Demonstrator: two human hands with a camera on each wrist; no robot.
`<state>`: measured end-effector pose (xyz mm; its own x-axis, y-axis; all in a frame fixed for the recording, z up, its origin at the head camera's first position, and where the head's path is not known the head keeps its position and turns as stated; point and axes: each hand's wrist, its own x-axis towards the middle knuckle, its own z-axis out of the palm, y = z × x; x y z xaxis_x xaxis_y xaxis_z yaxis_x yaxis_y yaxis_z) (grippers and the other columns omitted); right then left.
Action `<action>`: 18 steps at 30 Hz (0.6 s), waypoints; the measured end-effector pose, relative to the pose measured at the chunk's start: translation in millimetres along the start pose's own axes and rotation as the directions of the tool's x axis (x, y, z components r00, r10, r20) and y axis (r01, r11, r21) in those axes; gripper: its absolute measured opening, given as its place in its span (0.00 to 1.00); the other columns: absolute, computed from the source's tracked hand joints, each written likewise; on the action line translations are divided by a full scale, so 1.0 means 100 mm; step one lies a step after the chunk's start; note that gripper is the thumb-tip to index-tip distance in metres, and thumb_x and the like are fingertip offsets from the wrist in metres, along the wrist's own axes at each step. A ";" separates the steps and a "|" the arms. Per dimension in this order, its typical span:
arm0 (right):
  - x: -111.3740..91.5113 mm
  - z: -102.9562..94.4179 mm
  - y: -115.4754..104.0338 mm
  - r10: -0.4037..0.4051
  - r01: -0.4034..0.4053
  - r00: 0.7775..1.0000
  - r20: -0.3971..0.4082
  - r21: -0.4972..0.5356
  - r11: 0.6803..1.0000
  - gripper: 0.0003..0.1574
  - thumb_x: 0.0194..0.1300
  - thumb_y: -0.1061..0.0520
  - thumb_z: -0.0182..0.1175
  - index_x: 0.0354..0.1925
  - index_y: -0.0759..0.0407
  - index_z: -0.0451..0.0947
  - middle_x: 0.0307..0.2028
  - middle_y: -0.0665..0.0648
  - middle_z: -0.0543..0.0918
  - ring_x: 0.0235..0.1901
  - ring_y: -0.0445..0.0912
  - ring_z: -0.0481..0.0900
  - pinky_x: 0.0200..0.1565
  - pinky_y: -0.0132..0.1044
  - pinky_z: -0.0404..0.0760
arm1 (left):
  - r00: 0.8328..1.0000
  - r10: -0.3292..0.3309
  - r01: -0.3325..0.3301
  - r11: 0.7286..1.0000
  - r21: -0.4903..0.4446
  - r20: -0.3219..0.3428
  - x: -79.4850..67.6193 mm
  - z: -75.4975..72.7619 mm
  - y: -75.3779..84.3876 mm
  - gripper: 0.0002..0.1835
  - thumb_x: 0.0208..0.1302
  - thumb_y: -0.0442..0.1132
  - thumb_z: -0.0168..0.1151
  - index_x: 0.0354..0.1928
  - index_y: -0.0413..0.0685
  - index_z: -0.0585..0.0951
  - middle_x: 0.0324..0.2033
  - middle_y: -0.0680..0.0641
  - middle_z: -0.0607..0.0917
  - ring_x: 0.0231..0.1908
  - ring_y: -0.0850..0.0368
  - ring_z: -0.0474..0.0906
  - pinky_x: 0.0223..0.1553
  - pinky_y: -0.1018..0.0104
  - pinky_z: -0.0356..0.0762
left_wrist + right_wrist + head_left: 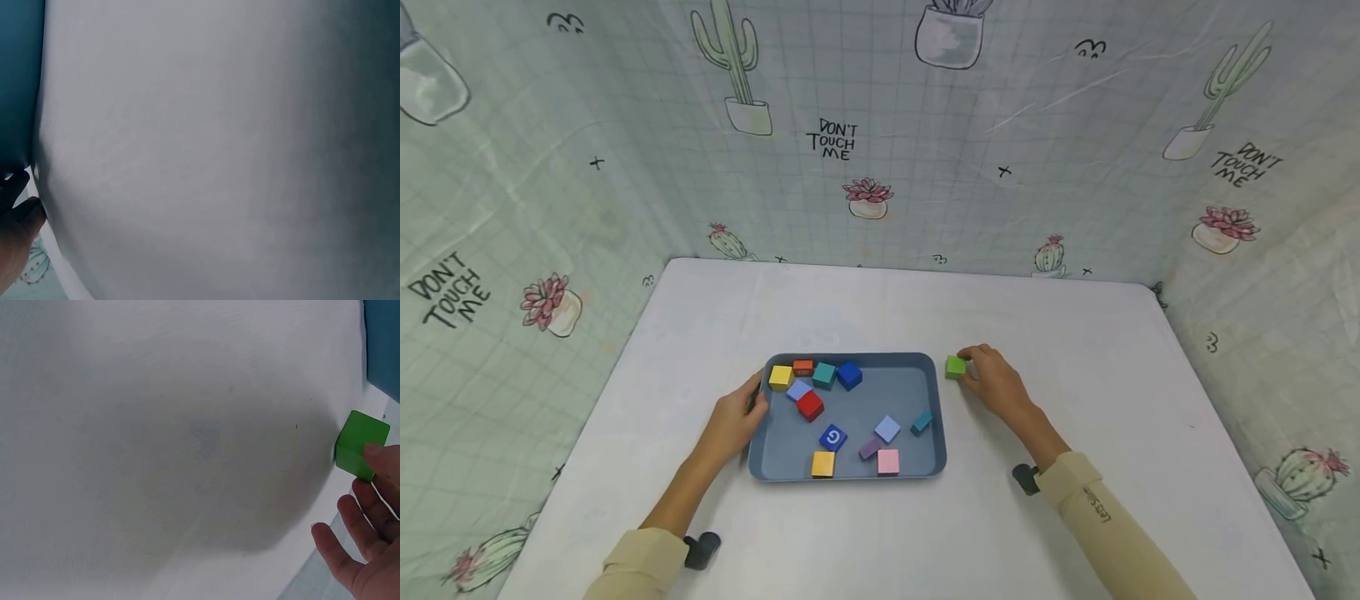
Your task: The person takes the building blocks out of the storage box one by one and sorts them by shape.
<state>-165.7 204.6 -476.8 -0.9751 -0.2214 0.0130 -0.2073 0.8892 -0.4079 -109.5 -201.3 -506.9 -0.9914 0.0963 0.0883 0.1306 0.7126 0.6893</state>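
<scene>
Right of the tray, my right hand [995,381] pinches a green cube [361,444] between thumb and forefinger, the other fingers spread apart behind it. The cube is at or just above the white table; I cannot tell which. My left hand [737,417] holds the left side of the blue-grey tray [880,379], its fingertips at the outer wall. Inside the tray lie several blocks, among them a yellow cube [781,377], a red cube [810,406], a blue cube [849,375], a teal cube [823,376] and a pink cube [888,462].
The tray stands mid-table on a white tabletop [1075,333]. Patterned cloth [925,208] with cactus drawings hangs behind and at both sides. Dark wrist devices [702,551] show below the sleeves.
</scene>
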 end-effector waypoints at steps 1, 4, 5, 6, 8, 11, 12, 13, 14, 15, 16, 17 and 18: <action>0.00 0.00 0.00 -0.003 0.003 1.000 -0.001 0.001 1.000 0.24 0.57 0.64 0.64 0.54 0.64 0.74 0.50 0.61 0.76 0.54 0.55 0.72 0.52 0.47 0.74 | 1.000 -0.001 0.001 1.000 0.002 0.002 0.00 0.00 0.00 0.27 0.65 0.32 0.50 0.65 0.29 0.64 0.57 0.32 0.72 0.58 0.38 0.67 0.54 0.49 0.69; 0.00 0.01 0.01 -0.010 0.010 1.000 0.001 0.002 1.000 0.24 0.58 0.65 0.64 0.54 0.65 0.73 0.50 0.61 0.76 0.54 0.55 0.72 0.52 0.47 0.74 | 1.000 -0.003 0.003 1.000 0.007 0.004 0.01 0.00 0.00 0.27 0.65 0.32 0.50 0.65 0.29 0.64 0.58 0.32 0.71 0.58 0.38 0.67 0.55 0.49 0.68; 0.00 0.01 0.02 -0.011 0.011 1.000 0.001 0.003 1.000 0.24 0.58 0.65 0.64 0.54 0.65 0.73 0.50 0.61 0.76 0.54 0.55 0.72 0.52 0.47 0.74 | 1.000 -0.001 0.001 1.000 0.007 0.004 0.01 0.00 -0.01 0.27 0.65 0.32 0.50 0.65 0.29 0.64 0.58 0.32 0.72 0.58 0.38 0.67 0.55 0.49 0.68; 0.00 0.01 0.02 -0.012 0.012 1.000 0.002 0.004 1.000 0.24 0.58 0.65 0.64 0.54 0.65 0.73 0.50 0.61 0.76 0.54 0.55 0.72 0.53 0.47 0.74 | 1.000 0.001 -0.001 1.000 0.007 0.003 0.01 0.00 -0.01 0.27 0.65 0.32 0.50 0.65 0.29 0.64 0.57 0.32 0.72 0.58 0.38 0.67 0.55 0.49 0.68; 0.00 0.01 0.02 -0.012 0.012 1.000 0.003 0.008 1.000 0.25 0.58 0.65 0.64 0.54 0.65 0.73 0.50 0.61 0.76 0.54 0.55 0.72 0.53 0.47 0.74 | 1.000 0.007 -0.007 1.000 0.005 0.000 0.01 0.01 -0.02 0.27 0.65 0.32 0.51 0.65 0.29 0.64 0.57 0.32 0.72 0.58 0.38 0.67 0.55 0.49 0.69; 0.00 0.02 0.03 -0.012 0.012 1.000 0.004 0.017 1.000 0.25 0.58 0.65 0.64 0.55 0.65 0.73 0.51 0.62 0.76 0.55 0.55 0.72 0.53 0.48 0.73 | 1.000 0.016 -0.016 1.000 0.002 -0.002 0.01 0.01 -0.02 0.27 0.65 0.32 0.51 0.65 0.29 0.64 0.57 0.31 0.72 0.58 0.38 0.68 0.54 0.49 0.69; 0.00 0.02 0.03 -0.013 0.013 1.000 0.004 0.019 1.000 0.25 0.58 0.65 0.63 0.55 0.65 0.73 0.51 0.62 0.76 0.55 0.55 0.72 0.53 0.48 0.73 | 1.000 0.018 -0.018 1.000 0.003 -0.003 0.01 0.01 -0.02 0.27 0.65 0.32 0.51 0.65 0.29 0.64 0.57 0.31 0.72 0.58 0.38 0.68 0.54 0.49 0.69; 0.00 0.03 0.04 -0.014 0.014 1.000 0.004 0.021 1.000 0.25 0.58 0.65 0.63 0.55 0.65 0.73 0.51 0.62 0.76 0.55 0.55 0.72 0.53 0.48 0.73 | 1.000 0.019 -0.019 1.000 0.003 -0.004 0.01 0.01 -0.03 0.27 0.64 0.32 0.51 0.65 0.29 0.64 0.57 0.31 0.72 0.58 0.38 0.68 0.54 0.49 0.69; 0.00 0.03 0.04 -0.015 0.015 1.000 0.003 0.021 1.000 0.25 0.58 0.65 0.63 0.55 0.65 0.73 0.51 0.62 0.76 0.55 0.56 0.72 0.53 0.48 0.73 | 1.000 0.020 -0.020 1.000 0.003 -0.004 0.01 0.01 -0.03 0.27 0.64 0.32 0.51 0.64 0.28 0.64 0.57 0.31 0.72 0.58 0.38 0.68 0.54 0.48 0.69; -0.01 0.04 0.04 -0.016 0.016 1.000 0.001 0.021 1.000 0.25 0.58 0.65 0.63 0.55 0.65 0.73 0.51 0.62 0.76 0.55 0.56 0.72 0.53 0.48 0.73 | 1.000 0.019 -0.019 1.000 0.003 -0.004 0.01 0.01 -0.03 0.27 0.64 0.32 0.51 0.64 0.28 0.64 0.57 0.31 0.72 0.57 0.38 0.69 0.54 0.48 0.69; -0.01 0.04 0.05 -0.020 0.020 1.000 -0.001 0.020 1.000 0.25 0.58 0.65 0.63 0.55 0.65 0.73 0.51 0.62 0.76 0.55 0.56 0.72 0.53 0.48 0.73 | 1.000 0.018 -0.018 1.000 0.004 -0.003 0.00 0.01 -0.02 0.27 0.65 0.32 0.51 0.64 0.28 0.64 0.57 0.31 0.72 0.57 0.39 0.69 0.54 0.48 0.69; -0.01 0.04 0.05 -0.022 0.022 1.000 -0.004 0.017 1.000 0.25 0.58 0.65 0.63 0.56 0.65 0.73 0.52 0.63 0.76 0.55 0.57 0.71 0.53 0.48 0.73 | 1.000 0.017 -0.017 1.000 0.005 -0.002 0.00 0.00 -0.02 0.27 0.65 0.32 0.51 0.65 0.28 0.64 0.57 0.31 0.72 0.57 0.39 0.69 0.54 0.49 0.69; -0.02 0.04 0.05 -0.026 0.026 1.000 -0.009 0.015 1.000 0.26 0.58 0.65 0.63 0.56 0.65 0.73 0.52 0.63 0.75 0.55 0.57 0.71 0.53 0.49 0.73 | 1.000 0.015 -0.015 1.000 0.003 0.001 0.00 0.00 -0.02 0.27 0.65 0.32 0.51 0.65 0.29 0.64 0.57 0.31 0.72 0.57 0.39 0.69 0.54 0.49 0.69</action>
<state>-164.6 208.0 -483.1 -0.9700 -0.2409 0.0314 -0.2314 0.8769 -0.4213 -110.1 -202.2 -508.4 -0.9893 0.1080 0.0980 0.1457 0.7132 0.6857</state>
